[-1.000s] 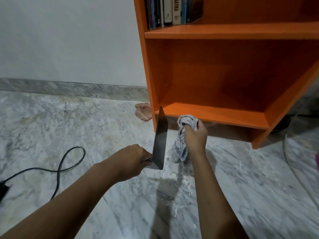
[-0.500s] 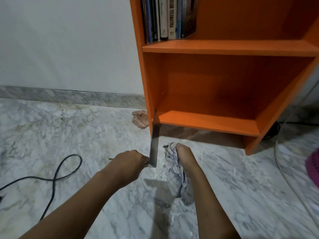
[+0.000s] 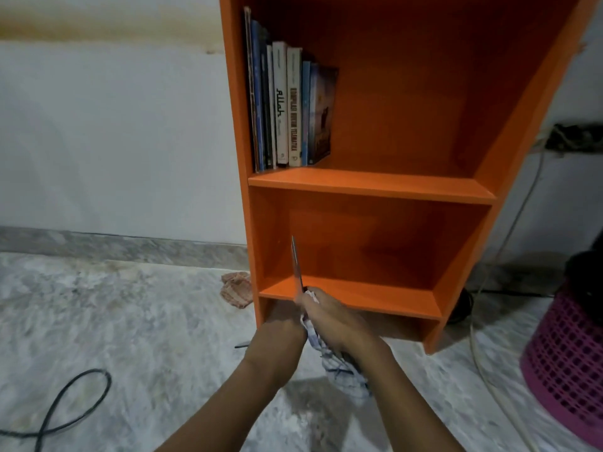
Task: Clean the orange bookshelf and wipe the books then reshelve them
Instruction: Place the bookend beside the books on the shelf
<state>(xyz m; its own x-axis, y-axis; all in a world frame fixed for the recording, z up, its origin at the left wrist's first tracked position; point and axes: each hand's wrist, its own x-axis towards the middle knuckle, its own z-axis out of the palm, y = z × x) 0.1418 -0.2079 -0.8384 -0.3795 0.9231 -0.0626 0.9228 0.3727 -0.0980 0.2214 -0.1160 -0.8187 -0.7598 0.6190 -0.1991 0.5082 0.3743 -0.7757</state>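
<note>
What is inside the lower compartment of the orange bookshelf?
The lower compartment of the orange bookshelf shows only bare orange boards. A thin dark book held up in front covers a narrow strip near its left side.

A white wall (image 3: 114, 132), stained yellowish at eleven o'clock, is met by a grey marble skirting (image 3: 124, 247). Grey-veined marble floor (image 3: 130, 337) is seen below, dimly lit.
</note>
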